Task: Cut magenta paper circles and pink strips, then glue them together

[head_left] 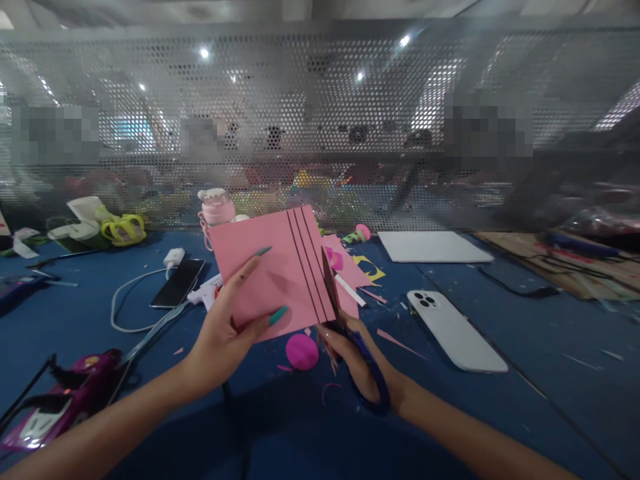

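Observation:
My left hand (225,327) grips a pink sheet of paper (265,267), with the thumb and a finger showing on its near face. Several dark straight lines run down the sheet near its right side. In my right hand (367,353) is a pair of scissors (373,380) with dark blue handles. The blades point up along the sheet's right edge, close to the lowest right corner. Whether they are parted around the paper I cannot tell. Below the sheet, a magenta paper circle (302,352) lies on the table.
A white phone (457,331) lies at right, below a white flat board (434,247). At left are a black phone (179,283), a charger (174,257), a glue gun (204,292) and a purple power strip (65,400). A pink bottle (217,206) stands behind the sheet. Paper scraps (370,270) litter the middle.

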{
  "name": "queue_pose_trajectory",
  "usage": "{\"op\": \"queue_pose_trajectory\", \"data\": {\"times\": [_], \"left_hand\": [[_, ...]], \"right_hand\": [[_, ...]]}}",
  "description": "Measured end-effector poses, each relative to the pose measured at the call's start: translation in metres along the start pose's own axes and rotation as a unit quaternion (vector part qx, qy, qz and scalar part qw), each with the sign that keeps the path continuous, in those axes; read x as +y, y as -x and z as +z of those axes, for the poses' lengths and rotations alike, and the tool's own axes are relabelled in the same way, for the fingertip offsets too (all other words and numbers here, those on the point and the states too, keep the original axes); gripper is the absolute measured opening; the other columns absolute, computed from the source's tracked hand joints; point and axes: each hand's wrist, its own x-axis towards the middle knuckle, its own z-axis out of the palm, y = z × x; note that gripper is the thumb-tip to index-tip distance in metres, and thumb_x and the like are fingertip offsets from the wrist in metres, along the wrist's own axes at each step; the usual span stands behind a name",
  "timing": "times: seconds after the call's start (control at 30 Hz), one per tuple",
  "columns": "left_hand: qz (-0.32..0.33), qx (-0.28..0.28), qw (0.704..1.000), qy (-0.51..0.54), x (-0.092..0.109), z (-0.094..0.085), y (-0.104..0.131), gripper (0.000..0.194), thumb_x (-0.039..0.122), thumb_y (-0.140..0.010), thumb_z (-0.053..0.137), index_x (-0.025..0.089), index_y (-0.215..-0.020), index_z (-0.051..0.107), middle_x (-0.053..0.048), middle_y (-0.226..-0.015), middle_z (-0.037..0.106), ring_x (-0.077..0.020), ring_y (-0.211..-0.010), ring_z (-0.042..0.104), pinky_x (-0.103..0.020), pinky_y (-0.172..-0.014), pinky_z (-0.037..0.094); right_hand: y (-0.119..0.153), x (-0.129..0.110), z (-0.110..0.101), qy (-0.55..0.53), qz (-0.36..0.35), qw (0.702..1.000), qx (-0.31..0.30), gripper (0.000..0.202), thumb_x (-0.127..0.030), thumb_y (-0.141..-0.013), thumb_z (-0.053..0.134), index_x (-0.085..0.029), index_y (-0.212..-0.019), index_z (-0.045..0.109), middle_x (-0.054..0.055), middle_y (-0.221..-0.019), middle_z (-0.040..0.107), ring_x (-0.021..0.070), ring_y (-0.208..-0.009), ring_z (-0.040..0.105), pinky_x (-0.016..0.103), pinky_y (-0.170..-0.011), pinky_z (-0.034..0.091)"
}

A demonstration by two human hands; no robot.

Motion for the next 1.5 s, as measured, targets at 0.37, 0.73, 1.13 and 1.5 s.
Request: {"op": "queue_pose_trajectory", "data": {"times": [0.37,0.73,1.13,1.5], "left_hand": [[0.025,-0.003,0.999,-0.025,0.002,-0.002,0.000,0.065,0.021,-0.078,0.064,0.032,-0.136,0.037,-0.005,-0.139,0.047,-0.0274,-0.131,0.039,-0.048,-0.106,0.035],[0.017,-0.009,1.000,-0.021,0.002,-0.002,0.001,0.064,0.020,-0.078,0.064,0.030,-0.136,0.038,-0.006,-0.139,0.047,-0.0279,-0.132,0.037,-0.049,-0.108,0.033],[0.002,-0.009,1.000,0.007,0.002,0.000,0.002,0.063,0.021,-0.079,0.063,0.032,-0.136,0.038,-0.005,-0.139,0.047,-0.0291,-0.132,0.036,-0.050,-0.105,0.037],[0.020,0.000,0.999,-0.035,0.003,0.000,0.003,0.065,0.018,-0.078,0.065,0.032,-0.136,0.038,-0.006,-0.137,0.049,-0.0279,-0.129,0.041,-0.049,-0.107,0.034]], "right_hand": [[-0.001,0.006,-0.002,-0.002,-0.003,1.000,-0.006,0.029,-0.050,-0.079,0.052,-0.022,-0.078,0.047,-0.006,-0.057,0.042,0.0114,-0.048,0.044,0.027,-0.047,0.039],[0.000,0.007,-0.001,-0.003,0.014,1.000,0.007,0.030,-0.051,-0.078,0.052,-0.022,-0.076,0.046,-0.007,-0.053,0.039,0.0105,-0.044,0.040,0.025,-0.042,0.035],[0.001,0.008,-0.001,0.031,0.001,0.999,0.038,0.029,-0.051,-0.078,0.053,-0.023,-0.070,0.048,-0.005,-0.052,0.042,0.0127,-0.046,0.040,0.028,-0.045,0.035],[0.001,0.007,-0.001,0.044,0.005,0.998,0.042,0.031,-0.054,-0.078,0.051,-0.024,-0.068,0.047,-0.004,-0.050,0.040,0.0149,-0.048,0.040,0.029,-0.045,0.032]]}}
